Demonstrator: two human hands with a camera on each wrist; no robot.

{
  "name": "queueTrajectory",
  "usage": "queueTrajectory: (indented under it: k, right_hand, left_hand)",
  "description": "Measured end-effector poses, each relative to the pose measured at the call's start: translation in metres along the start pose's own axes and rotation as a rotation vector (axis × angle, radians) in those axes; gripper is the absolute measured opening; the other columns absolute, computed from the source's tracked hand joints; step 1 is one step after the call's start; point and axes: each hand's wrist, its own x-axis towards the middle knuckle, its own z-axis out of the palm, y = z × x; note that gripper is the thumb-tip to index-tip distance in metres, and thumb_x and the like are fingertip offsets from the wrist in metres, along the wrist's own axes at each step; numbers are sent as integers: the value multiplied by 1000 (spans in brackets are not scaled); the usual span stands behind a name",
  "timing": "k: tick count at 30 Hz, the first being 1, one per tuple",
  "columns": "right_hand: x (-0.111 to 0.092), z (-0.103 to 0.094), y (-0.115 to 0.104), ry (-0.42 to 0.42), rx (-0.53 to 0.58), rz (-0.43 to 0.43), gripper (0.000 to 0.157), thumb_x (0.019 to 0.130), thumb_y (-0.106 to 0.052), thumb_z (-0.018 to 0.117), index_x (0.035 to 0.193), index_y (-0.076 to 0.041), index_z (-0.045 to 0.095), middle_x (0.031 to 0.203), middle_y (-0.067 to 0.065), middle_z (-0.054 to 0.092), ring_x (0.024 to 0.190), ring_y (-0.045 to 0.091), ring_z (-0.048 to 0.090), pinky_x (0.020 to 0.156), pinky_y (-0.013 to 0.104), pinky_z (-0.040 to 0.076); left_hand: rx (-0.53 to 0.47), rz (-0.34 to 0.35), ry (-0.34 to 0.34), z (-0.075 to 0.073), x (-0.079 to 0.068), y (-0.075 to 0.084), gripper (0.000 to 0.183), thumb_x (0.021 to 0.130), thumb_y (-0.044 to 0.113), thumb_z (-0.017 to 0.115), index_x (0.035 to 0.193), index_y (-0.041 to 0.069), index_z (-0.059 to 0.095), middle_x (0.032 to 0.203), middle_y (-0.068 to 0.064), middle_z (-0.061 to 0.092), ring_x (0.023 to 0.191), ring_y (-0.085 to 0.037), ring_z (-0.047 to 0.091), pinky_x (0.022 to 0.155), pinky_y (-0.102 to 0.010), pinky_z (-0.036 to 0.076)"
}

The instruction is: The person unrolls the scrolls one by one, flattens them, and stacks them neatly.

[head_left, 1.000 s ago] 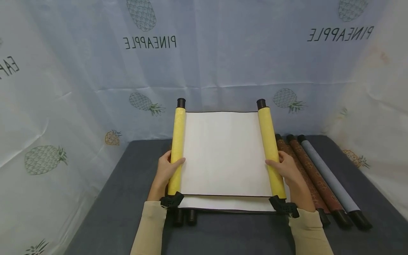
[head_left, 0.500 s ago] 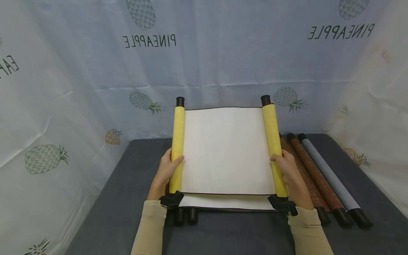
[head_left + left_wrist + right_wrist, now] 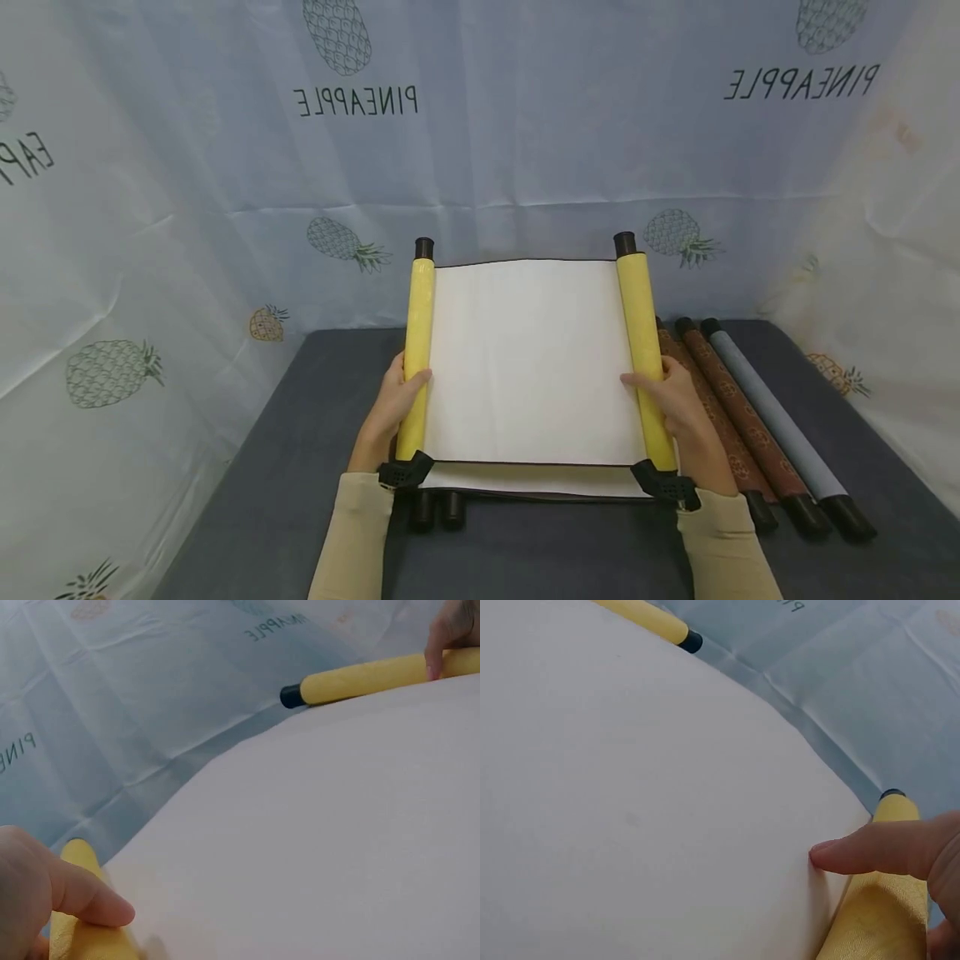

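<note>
A partly unrolled yellow scroll is held up over the table, its blank white sheet facing me between two yellow rolls with dark end knobs. My left hand grips the left roll, thumb across its front. On the other side my right hand holds the right roll, its thumb reaching over onto the edge of the white sheet. The fingers behind both rolls are mostly hidden. Below the sheet's lower edge, a second white strip shows, with a dark border.
Two brown patterned scrolls and a grey scroll lie side by side on the dark table at the right. Two dark knobs stick out below the held scroll. A pineapple-print curtain hangs behind.
The right roll has moved slightly outward, widening the white sheet. The right thumb came back onto the roll at half a second ago and now extends over the sheet again.
</note>
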Motion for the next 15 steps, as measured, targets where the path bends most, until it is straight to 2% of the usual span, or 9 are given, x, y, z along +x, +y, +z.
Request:
queueTrajectory:
  k: [4, 9, 15]
  right_hand:
    - [0, -4, 2, -3, -23, -4, 79, 90, -31, 65, 146, 5, 23, 114, 16, 46, 86, 17, 50, 68, 25, 45]
    - [1, -6, 3, -3, -33, 7, 75, 91, -32, 62, 144, 8, 27, 104, 12, 49, 78, 13, 52, 66, 26, 47]
    - [3, -4, 5, 23, -11, 24, 66, 92, -26, 57, 142, 8, 31, 98, 9, 51, 77, 13, 52, 65, 26, 46]
  left_hand:
    - [11, -35, 16, 0, 0, 2, 63, 98, 18, 48, 151, 2, 18, 135, -21, 43, 110, -30, 48, 86, -32, 41]
    - [62, -63, 72, 0, 1, 2, 71, 92, 23, 60, 149, 1, 24, 128, -20, 48, 102, -28, 52, 79, -29, 43]
    - [96, -57, 131, -3, 1, -1, 74, 88, 21, 68, 148, 1, 29, 123, -21, 51, 99, -28, 53, 76, -29, 45]
